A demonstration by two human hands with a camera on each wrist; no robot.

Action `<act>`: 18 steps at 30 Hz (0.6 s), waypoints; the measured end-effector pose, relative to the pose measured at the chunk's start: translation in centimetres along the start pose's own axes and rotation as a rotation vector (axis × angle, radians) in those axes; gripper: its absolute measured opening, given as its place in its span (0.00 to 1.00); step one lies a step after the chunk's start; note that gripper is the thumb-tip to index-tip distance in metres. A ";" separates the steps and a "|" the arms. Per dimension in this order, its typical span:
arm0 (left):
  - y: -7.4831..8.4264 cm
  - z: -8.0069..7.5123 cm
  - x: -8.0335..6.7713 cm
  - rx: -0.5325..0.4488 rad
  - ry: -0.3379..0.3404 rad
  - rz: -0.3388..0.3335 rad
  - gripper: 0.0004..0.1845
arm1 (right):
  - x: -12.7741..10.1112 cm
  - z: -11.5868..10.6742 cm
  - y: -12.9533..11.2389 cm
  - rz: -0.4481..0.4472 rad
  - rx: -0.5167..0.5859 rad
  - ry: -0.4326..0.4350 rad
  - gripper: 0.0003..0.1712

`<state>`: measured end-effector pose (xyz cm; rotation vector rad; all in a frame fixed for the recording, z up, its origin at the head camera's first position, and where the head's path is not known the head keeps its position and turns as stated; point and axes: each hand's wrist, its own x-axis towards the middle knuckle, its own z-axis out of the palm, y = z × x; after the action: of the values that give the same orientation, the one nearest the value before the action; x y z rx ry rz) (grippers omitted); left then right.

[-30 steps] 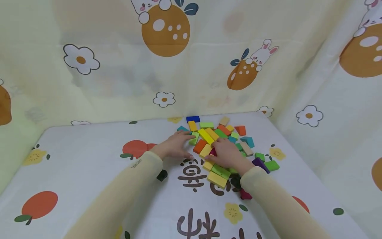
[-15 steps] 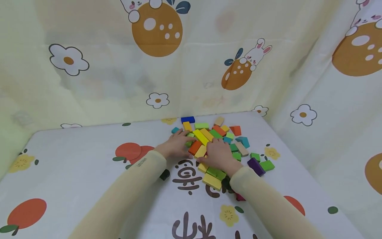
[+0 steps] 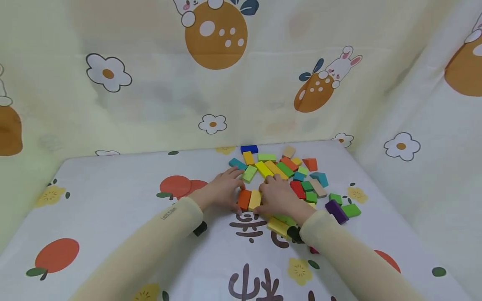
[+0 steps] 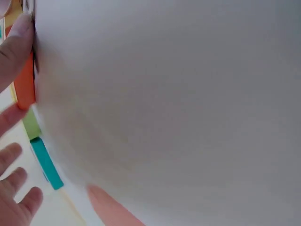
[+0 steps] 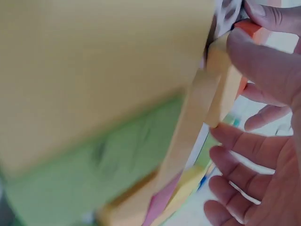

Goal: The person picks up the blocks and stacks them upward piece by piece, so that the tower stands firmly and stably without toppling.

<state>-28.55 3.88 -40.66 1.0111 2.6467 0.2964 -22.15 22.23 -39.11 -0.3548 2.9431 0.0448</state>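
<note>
An orange block [image 3: 244, 199] and a yellow block [image 3: 255, 200] lie side by side on the printed tablecloth [image 3: 113, 209], just in front of a pile of coloured blocks [image 3: 286, 171]. My left hand [image 3: 226, 188] lies flat left of the orange block [image 4: 26, 84], its thumb [image 4: 16, 42] against the block and its fingers spread. My right hand [image 3: 275, 194] lies over the pile's near part, right of the pair. Its thumb [image 5: 263, 61] presses the yellow block [image 5: 225, 80] while its fingers stay straight and apart.
A blue block [image 3: 249, 149] sits at the back by the curtain wall [image 3: 150, 92]. A purple block [image 3: 336, 211] and a green one [image 3: 351, 210] lie at the right. Another yellow block [image 3: 278, 227] lies under my right wrist. A curtain also closes the right side [image 3: 433, 167].
The orange and yellow blocks have slid out of the pile toward me and now lie parallel. Both hands have drawn back with them.
</note>
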 end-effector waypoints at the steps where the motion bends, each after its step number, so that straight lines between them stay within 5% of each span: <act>1: -0.3 0.2 -0.8 0.007 0.001 -0.002 0.34 | 0.0 0.0 -0.6 -0.038 0.002 -0.004 0.34; 8: -2.5 1.2 -6.6 -0.117 0.046 -0.112 0.40 | 0.2 0.5 -4.8 -0.156 0.145 -0.031 0.37; 14: -4.3 1.6 -11.1 -0.221 0.115 -0.149 0.37 | 0.6 1.3 -7.6 -0.222 0.323 -0.033 0.38; 18: -5.4 1.9 -13.4 -0.222 0.135 -0.174 0.38 | 1.1 1.6 -9.3 -0.261 0.342 -0.030 0.39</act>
<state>-21.71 -8.94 -41.35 0.7097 2.7219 0.6219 -20.73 13.02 -40.98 -0.6688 2.7760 -0.4744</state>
